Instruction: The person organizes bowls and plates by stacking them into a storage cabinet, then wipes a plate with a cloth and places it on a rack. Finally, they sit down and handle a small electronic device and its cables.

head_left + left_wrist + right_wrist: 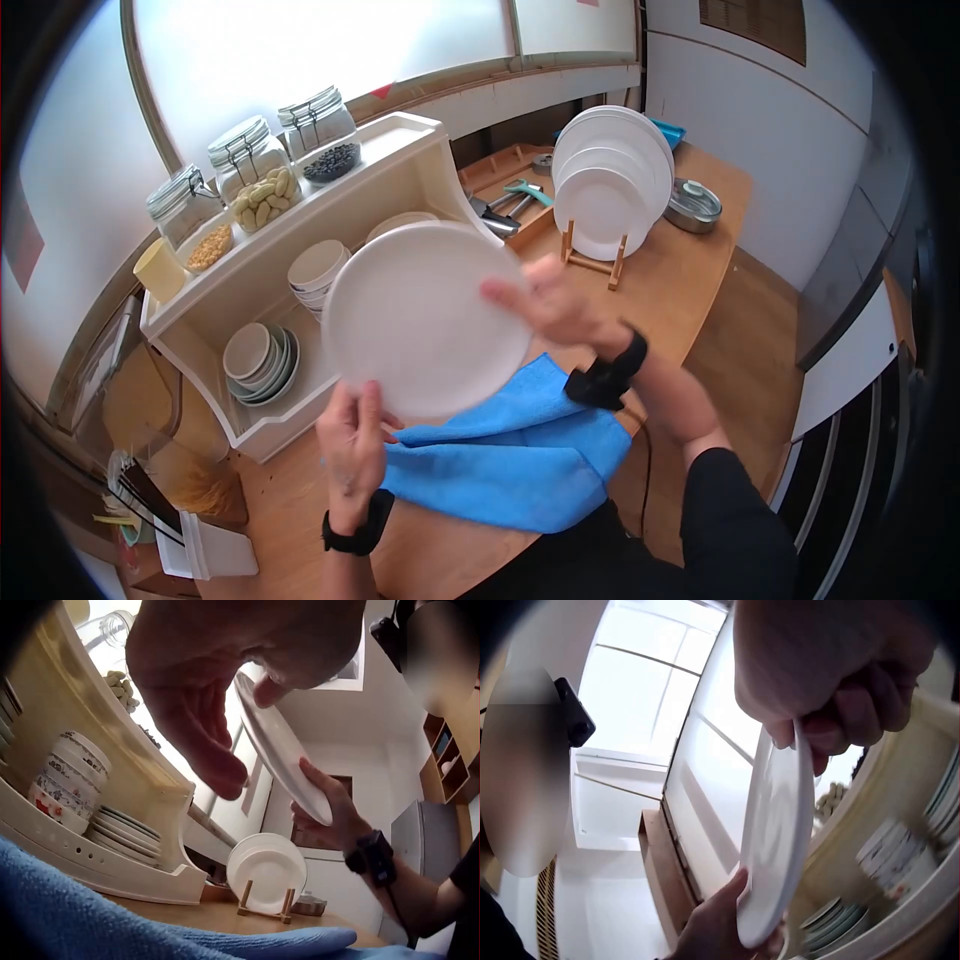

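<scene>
A large white plate (425, 320) is held up between both hands, its face turned toward the head camera. At the plate's lower left edge, my left hand (352, 440) pinches the rim, thumb on the face and fingers behind. My right hand (560, 305) grips the opposite rim at the upper right, the thumb lying over the face; the right wrist view shows its curled fingers (859, 712) behind the rim. Below the plate a crumpled blue towel (500, 470) lies on the wooden table (285, 510).
A cream shelf (425, 150) holds stacked bowls (318, 268), small dishes (262, 360) and, on top, glass jars (250, 175). White plates (605, 205) stand in a wooden rack at the back right, beside a lidded pot (692, 208). A white container (222, 548) sits front left.
</scene>
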The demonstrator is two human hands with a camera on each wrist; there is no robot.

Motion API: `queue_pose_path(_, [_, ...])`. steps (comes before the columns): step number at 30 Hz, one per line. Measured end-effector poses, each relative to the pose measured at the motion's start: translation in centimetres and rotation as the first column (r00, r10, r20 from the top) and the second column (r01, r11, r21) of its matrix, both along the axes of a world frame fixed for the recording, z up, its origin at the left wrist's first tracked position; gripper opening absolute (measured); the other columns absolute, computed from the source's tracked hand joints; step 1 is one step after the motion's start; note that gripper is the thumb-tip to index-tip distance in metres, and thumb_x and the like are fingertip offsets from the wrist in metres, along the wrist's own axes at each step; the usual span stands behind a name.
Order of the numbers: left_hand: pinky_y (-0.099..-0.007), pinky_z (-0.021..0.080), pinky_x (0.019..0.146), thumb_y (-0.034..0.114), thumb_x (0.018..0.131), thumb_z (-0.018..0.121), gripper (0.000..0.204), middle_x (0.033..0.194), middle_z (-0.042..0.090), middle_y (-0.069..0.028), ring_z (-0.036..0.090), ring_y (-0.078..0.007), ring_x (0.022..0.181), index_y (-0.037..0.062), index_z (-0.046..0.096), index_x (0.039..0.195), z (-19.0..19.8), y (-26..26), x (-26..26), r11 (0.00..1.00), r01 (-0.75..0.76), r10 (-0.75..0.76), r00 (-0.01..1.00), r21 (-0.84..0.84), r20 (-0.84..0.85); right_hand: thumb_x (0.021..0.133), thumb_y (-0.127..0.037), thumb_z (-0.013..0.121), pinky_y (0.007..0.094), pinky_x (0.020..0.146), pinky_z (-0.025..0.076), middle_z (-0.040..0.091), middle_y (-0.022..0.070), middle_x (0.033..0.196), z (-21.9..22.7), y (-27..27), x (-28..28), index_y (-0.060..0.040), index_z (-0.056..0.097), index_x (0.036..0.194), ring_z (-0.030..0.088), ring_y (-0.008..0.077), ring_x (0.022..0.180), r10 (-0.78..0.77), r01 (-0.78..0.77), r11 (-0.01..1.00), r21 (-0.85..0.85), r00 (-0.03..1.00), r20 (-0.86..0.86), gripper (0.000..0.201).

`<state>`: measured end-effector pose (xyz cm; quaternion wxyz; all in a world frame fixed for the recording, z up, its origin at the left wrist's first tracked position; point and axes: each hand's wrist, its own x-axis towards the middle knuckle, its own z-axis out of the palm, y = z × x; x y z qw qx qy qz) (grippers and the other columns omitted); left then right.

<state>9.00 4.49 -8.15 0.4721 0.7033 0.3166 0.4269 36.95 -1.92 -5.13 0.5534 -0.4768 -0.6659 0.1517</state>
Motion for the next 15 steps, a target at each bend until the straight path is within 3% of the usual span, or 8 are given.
queue_pose_path(2, [-0.0273, 0.049, 0.051, 0.027, 0.105, 0.056, 0.030, 0.080, 0.068, -0.0076, 0.063, -0.0126, 0.058, -0.0019, 0.064, 0.100, -0.6, -0.2, 0.4, 0.997, 0.066, -0.063, 0.993, 0.026, -0.103, 0.103, -0.036, 0.058, 0.0314, 0.053, 0.050, 0.069, 0.0118, 0.067, 2.8, -1.1, 2.6, -0.0020, 0.075, 0.085, 0.066, 0.0175, 0.058, -0.202, 0.159, 0.971, 0.178, 0.945, 0.257, 0.042])
queue_pose_path(4, [-0.0263, 0.051, 0.053, 0.023, 0.102, 0.060, 0.026, 0.076, 0.069, -0.0071, 0.064, -0.0129, 0.058, -0.0017, 0.065, 0.094, -0.4, -0.7, 0.7, 0.982, 0.179, -0.156, 0.946, 0.056, -0.284, 0.103, -0.041, 0.053, 0.0355, 0.053, 0.050, 0.067, 0.0138, 0.065, 5.0, -1.7, 5.8, -0.0051, 0.073, 0.082, 0.066, 0.0261, 0.056, -0.466, 0.307, 0.880, 0.363, 0.705, 0.534, 0.047])
queue_pose_path(5, [-0.0263, 0.051, 0.053, 0.023, 0.102, 0.060, 0.026, 0.076, 0.069, -0.0071, 0.064, -0.0129, 0.058, -0.0017, 0.065, 0.094, -0.4, -0.9, 1.0, 0.981, 0.185, -0.162, 0.947, 0.059, -0.278, 0.104, -0.044, 0.051, 0.0375, 0.052, 0.049, 0.065, 0.0142, 0.064, 5.9, -1.8, 7.5, -0.0067, 0.072, 0.080, 0.065, 0.0300, 0.057, -0.564, 0.360, 0.826, 0.434, 0.531, 0.633, 0.050])
queue_pose_path(7, [-0.0341, 0.053, 0.059, 0.025, 0.095, 0.068, 0.030, 0.071, 0.069, -0.0164, 0.068, -0.0233, 0.062, -0.0034, 0.067, 0.085, -0.5, -1.3, 1.1, 0.967, 0.213, -0.140, 0.902, 0.139, -0.409, 0.104, -0.048, 0.047, 0.0397, 0.053, 0.049, 0.063, 0.0123, 0.061, 7.4, -1.7, 10.3, -0.0083, 0.071, 0.078, 0.063, 0.0312, 0.056, -0.650, 0.405, 0.752, 0.520, 0.324, 0.688, 0.053])
queue_pose_path(8, [-0.0365, 0.054, 0.061, 0.027, 0.092, 0.070, 0.030, 0.073, 0.069, -0.0186, 0.069, -0.0288, 0.064, -0.0020, 0.069, 0.086, -0.6, -1.3, 1.1, 0.962, 0.236, -0.156, 0.892, 0.141, -0.425, 0.104, -0.048, 0.047, 0.0397, 0.053, 0.049, 0.063, 0.0123, 0.061, 8.0, -1.4, 11.8, -0.0083, 0.071, 0.078, 0.063, 0.0312, 0.056, -0.650, 0.406, 0.752, 0.519, 0.323, 0.688, 0.053])
queue_pose_path(10, [-0.0371, 0.054, 0.061, 0.027, 0.092, 0.070, 0.029, 0.073, 0.070, -0.0179, 0.069, -0.0292, 0.065, -0.0012, 0.069, 0.087, -0.3, -1.2, 0.7, 0.943, 0.299, -0.197, 0.855, 0.145, -0.480, 0.102, -0.050, 0.047, 0.0424, 0.058, 0.051, 0.066, 0.0136, 0.065, 8.9, -0.9, 14.8, -0.0086, 0.073, 0.080, 0.065, 0.0325, 0.060, -0.577, 0.511, 0.750, 0.421, 0.192, 0.794, 0.053])
queue_pose_path(13, [-0.0388, 0.054, 0.063, 0.028, 0.092, 0.069, 0.028, 0.076, 0.070, -0.0175, 0.069, -0.0307, 0.068, -0.0001, 0.069, 0.087, -0.3, -1.2, 0.6, 0.904, 0.403, -0.258, 0.779, 0.141, -0.572, 0.101, -0.052, 0.049, 0.0450, 0.063, 0.051, 0.064, 0.0182, 0.064, 8.8, -0.2, 18.5, -0.0049, 0.071, 0.076, 0.063, 0.0365, 0.062, -0.535, 0.572, 0.727, 0.379, 0.127, 0.835, 0.057])
queue_pose_path(15, [-0.0398, 0.053, 0.065, 0.028, 0.093, 0.069, 0.029, 0.078, 0.071, -0.0177, 0.069, -0.0318, 0.071, 0.0000, 0.069, 0.087, -0.5, -1.0, 0.5, 0.890, 0.436, -0.271, 0.743, 0.136, -0.611, 0.100, -0.054, 0.048, 0.0465, 0.069, 0.053, 0.069, 0.0167, 0.072, 9.0, 0.0, 19.6, -0.0084, 0.075, 0.084, 0.068, 0.0347, 0.072, -0.463, 0.664, 0.687, 0.297, 0.085, 0.882, 0.055])
